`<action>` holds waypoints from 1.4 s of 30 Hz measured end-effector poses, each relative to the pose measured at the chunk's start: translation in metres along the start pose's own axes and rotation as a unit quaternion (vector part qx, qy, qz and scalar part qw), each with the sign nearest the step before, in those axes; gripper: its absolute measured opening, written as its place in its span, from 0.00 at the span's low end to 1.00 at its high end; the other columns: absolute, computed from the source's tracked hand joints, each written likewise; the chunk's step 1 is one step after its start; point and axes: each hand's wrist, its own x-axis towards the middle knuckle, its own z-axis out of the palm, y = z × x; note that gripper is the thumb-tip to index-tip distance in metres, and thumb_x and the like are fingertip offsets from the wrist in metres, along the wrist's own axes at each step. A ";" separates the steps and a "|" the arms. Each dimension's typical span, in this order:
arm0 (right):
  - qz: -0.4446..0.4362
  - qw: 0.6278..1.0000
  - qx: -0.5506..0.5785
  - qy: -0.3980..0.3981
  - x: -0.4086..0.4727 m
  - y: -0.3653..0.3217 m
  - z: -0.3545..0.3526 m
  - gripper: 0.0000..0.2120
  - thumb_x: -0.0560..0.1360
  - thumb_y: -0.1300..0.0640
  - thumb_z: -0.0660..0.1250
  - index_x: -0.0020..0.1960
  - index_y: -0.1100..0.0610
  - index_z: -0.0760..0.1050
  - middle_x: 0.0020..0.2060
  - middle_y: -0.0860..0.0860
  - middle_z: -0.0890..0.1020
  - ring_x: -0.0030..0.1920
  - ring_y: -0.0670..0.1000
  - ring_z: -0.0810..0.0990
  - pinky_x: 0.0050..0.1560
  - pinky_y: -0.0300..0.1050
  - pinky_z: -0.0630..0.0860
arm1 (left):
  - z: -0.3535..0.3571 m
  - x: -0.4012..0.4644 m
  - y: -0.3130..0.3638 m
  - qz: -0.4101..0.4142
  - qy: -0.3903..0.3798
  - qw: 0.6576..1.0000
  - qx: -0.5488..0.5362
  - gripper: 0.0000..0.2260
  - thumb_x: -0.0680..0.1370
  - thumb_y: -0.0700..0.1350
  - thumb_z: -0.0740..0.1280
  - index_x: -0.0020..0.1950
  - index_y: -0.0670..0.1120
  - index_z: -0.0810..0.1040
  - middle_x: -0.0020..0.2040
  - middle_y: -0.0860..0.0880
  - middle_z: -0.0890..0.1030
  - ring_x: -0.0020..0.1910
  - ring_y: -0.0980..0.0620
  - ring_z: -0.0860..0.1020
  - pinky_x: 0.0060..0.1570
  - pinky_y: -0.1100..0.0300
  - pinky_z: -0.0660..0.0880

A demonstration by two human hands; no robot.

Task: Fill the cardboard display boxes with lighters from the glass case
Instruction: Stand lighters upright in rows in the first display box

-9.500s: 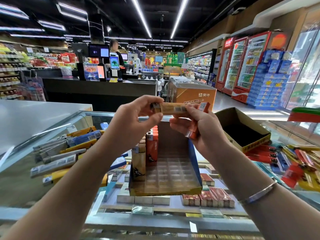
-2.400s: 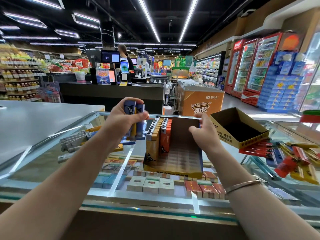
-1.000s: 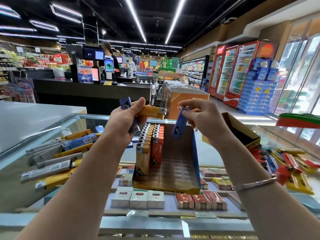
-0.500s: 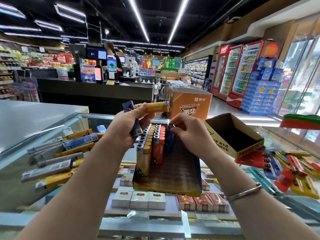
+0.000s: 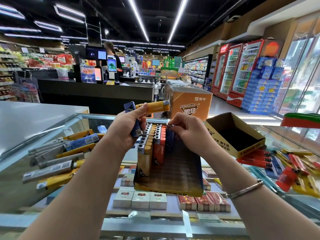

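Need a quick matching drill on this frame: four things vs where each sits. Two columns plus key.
Things:
1 yellow lighter
2 blue lighter
3 empty box
4 orange lighter row

Places:
A under the right hand, going into the display box
B standing in the display box
C in the left hand
D tilted on the glass, right side

Pairs: 1-C, 2-A, 3-D, 4-B
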 end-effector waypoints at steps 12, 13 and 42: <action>-0.091 0.990 -0.112 0.006 0.001 -0.001 0.001 0.05 0.75 0.67 0.64 0.48 0.63 0.77 0.44 0.57 0.83 0.45 0.55 0.80 0.46 0.51 0.76 | -0.001 0.002 -0.001 0.007 -0.022 0.997 0.074 0.12 0.74 0.45 0.69 0.50 0.39 0.73 0.29 0.49 0.71 0.20 0.58 0.69 0.19 0.68 0.68; -0.082 0.992 -0.099 0.001 0.002 0.000 0.000 0.05 0.75 0.67 0.64 0.48 0.62 0.77 0.44 0.56 0.83 0.45 0.53 0.80 0.46 0.47 0.76 | -0.002 0.003 -0.001 0.008 -0.024 0.997 0.073 0.11 0.74 0.45 0.69 0.49 0.40 0.74 0.30 0.49 0.71 0.20 0.59 0.69 0.20 0.68 0.69; 0.018 0.996 -0.074 0.044 -0.002 0.019 -0.002 0.13 0.75 0.61 0.65 0.56 0.48 0.79 0.50 0.42 0.74 0.58 0.48 0.66 0.61 0.48 0.60 | 0.002 -0.003 0.001 0.053 -0.037 0.996 0.054 0.08 0.71 0.43 0.71 0.45 0.44 0.73 0.27 0.52 0.75 0.22 0.59 0.70 0.19 0.68 0.68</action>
